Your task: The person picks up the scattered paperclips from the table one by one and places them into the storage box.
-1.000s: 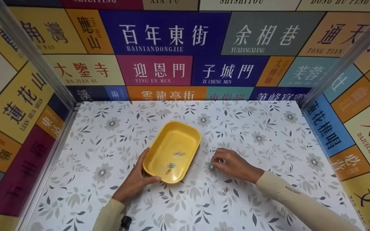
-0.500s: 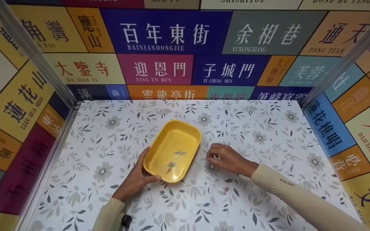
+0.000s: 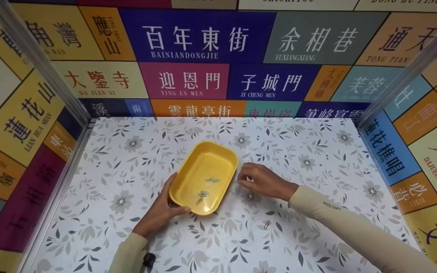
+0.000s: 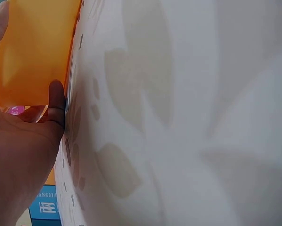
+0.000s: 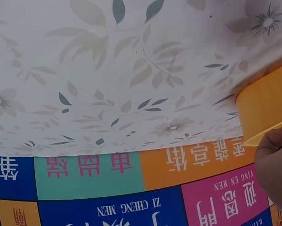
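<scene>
A yellow plastic tray lies on the table, with several paper clips on its floor. My left hand grips its near-left corner, the thumb over the rim and the fingers along the outer wall. In the left wrist view the left hand is against the tray wall. Just right of the tray, my right hand has thumb and forefinger pinched together on what looks like a small paper clip, mostly hidden. A red paper clip lies on the table below the right hand.
A white floral cloth covers the table. Printed panels stand behind it and on both sides, with metal corner posts at left and right. A dark strap piece shows at the left wrist.
My right hand has moved left and away from me, nearer the tray's right rim. The left hand and tray have stayed put. The red paper clip lies where it was.
</scene>
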Available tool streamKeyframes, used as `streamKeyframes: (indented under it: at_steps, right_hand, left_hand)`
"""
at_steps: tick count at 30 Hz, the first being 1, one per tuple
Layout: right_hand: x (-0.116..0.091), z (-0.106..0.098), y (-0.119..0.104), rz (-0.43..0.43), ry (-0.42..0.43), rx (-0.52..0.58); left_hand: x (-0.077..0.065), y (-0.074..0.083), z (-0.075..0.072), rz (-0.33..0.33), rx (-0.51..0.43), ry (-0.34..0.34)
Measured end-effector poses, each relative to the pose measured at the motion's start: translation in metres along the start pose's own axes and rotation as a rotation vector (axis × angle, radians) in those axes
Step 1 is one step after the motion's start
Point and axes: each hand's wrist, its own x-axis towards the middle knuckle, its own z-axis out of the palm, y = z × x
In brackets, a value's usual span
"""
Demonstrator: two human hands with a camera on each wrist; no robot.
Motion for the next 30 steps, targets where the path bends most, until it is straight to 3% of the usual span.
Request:
streamKeyframes:
  at_steps: [7, 15, 19, 30]
  right_hand:
    - [0.015, -0.002, -0.002, -0.008, -0.025, 0.005]
    - [0.033, 0.000, -0.006, -0.001, -0.055, -0.070]
    - [0.041, 0.001, -0.007, -0.047, -0.059, -0.108]
    - [0.062, 0.004, -0.008, -0.041, -0.119, -0.146]
  left_hand:
    - [0.000, 0.001, 0.001, -0.002, 0.010, 0.001]
    - [0.001, 0.003, -0.001, 0.026, -0.006, 0.002]
    - [0.001, 0.002, 0.000, 0.036, -0.009, 0.003]
    - [-0.001, 0.003, 0.000, 0.005, 0.022, 0.013]
